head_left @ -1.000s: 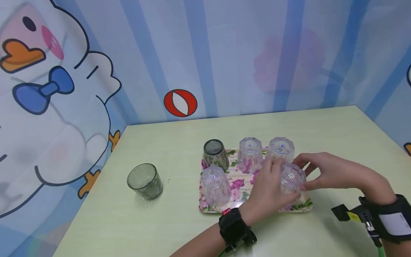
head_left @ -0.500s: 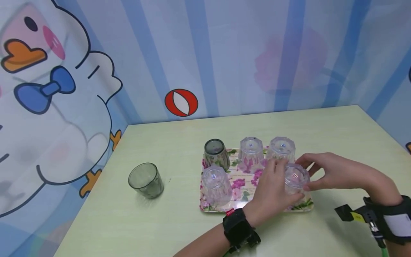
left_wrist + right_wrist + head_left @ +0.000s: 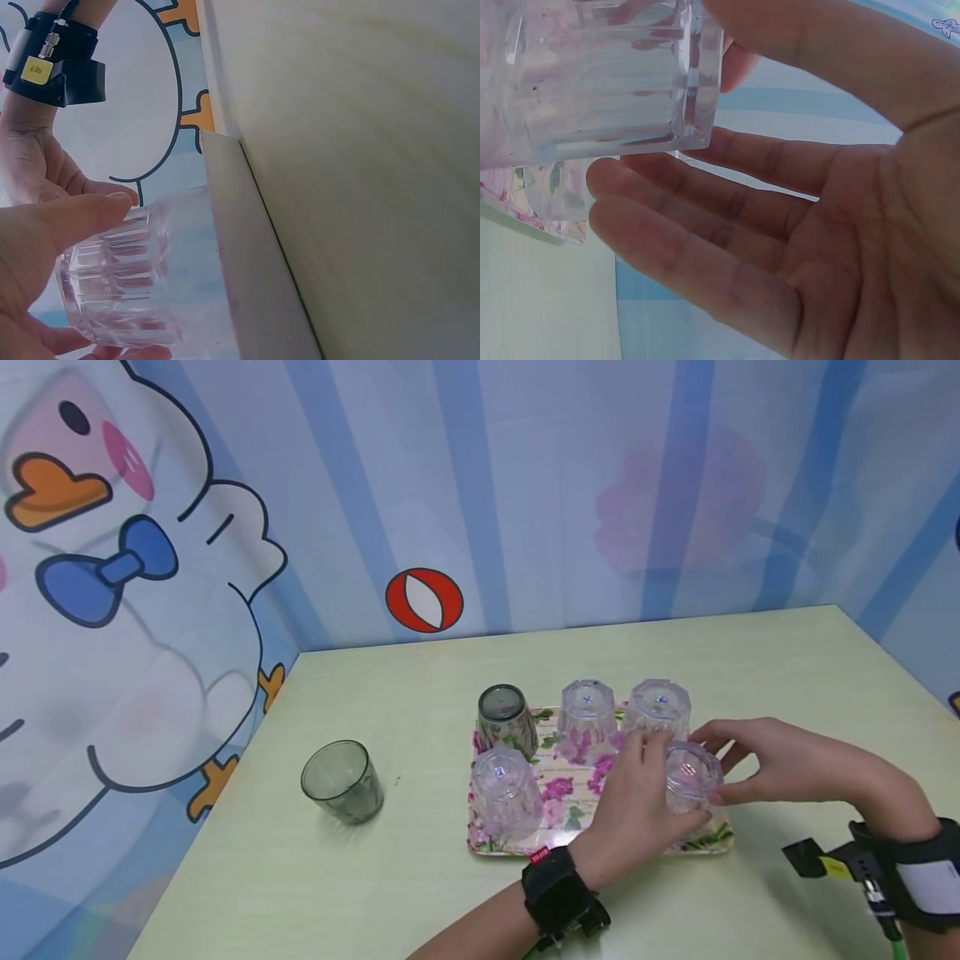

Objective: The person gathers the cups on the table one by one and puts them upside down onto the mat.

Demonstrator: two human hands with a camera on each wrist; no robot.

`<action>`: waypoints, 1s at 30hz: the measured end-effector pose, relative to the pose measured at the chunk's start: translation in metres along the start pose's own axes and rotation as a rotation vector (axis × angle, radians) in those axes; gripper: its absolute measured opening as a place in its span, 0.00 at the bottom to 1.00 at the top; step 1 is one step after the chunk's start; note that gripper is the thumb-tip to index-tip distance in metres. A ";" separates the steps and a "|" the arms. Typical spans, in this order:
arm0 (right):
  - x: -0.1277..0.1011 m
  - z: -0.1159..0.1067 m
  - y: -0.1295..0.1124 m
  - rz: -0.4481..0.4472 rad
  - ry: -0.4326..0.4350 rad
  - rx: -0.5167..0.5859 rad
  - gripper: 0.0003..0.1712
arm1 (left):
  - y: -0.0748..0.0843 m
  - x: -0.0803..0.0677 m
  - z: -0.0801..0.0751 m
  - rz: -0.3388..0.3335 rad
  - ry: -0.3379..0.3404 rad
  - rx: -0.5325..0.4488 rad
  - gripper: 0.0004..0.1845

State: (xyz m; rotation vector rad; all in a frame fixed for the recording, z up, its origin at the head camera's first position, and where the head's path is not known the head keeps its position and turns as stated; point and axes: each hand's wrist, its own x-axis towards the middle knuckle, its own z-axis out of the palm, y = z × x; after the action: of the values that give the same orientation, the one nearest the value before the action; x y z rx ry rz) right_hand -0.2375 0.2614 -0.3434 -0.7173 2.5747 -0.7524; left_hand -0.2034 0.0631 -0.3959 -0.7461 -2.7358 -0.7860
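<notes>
Both hands meet at one clear glass point(image 3: 691, 777) that stands upside down at the near right corner of the flowered tray point(image 3: 525, 846). The left hand point(image 3: 636, 802) comes at it from the near left, its fingers curled round the left side of the glass with the thumb along the near side; the left wrist view shows the thumb pressed on the ribbed wall of the glass point(image 3: 120, 277). The right hand point(image 3: 772, 762) is at the glass's right side, thumb on the far side and fingers spread toward the rim. In the right wrist view the thumb touches the thick base of the glass point(image 3: 607, 75) while the fingers point(image 3: 705, 232) lie fairly straight just beside it, so this hold looks light, though the contact of those fingers is hard to tell.

On the tray, four more upturned glasses stand: a dark one point(image 3: 504, 718) at the far left, two clear ones point(image 3: 586, 718) point(image 3: 657, 710) along the far edge, and one clear glass point(image 3: 502, 789) at the near left. A dark glass point(image 3: 341, 781) stands upright on the pale green table point(image 3: 420, 693), well apart to the left of the tray.
</notes>
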 end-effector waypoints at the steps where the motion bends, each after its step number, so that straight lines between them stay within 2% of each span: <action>1: 0.000 0.000 0.000 -0.001 -0.001 0.002 0.42 | 0.000 0.000 0.000 0.000 -0.001 -0.001 0.46; 12: -0.004 -0.001 -0.001 0.016 0.000 0.022 0.44 | 0.002 0.001 -0.004 -0.026 -0.048 -0.044 0.49; 16: -0.009 -0.002 -0.003 -0.012 0.061 -0.006 0.44 | 0.001 0.000 -0.011 -0.028 -0.043 -0.035 0.52; 22: -0.014 -0.004 -0.015 -0.096 0.223 -0.078 0.36 | -0.002 -0.005 -0.029 0.054 -0.015 -0.021 0.48; 26: -0.015 -0.007 -0.025 -0.127 0.255 -0.100 0.33 | -0.004 -0.008 -0.041 0.125 0.003 -0.027 0.44; 30: -0.014 -0.008 -0.033 -0.152 0.273 -0.119 0.30 | -0.009 -0.014 -0.054 0.158 0.009 -0.070 0.40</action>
State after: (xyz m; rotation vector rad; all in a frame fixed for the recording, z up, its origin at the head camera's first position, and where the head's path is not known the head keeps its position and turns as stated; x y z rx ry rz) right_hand -0.2182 0.2482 -0.3159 -0.9126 2.8549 -0.7978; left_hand -0.1932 0.0211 -0.3589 -0.9567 -2.6136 -0.8517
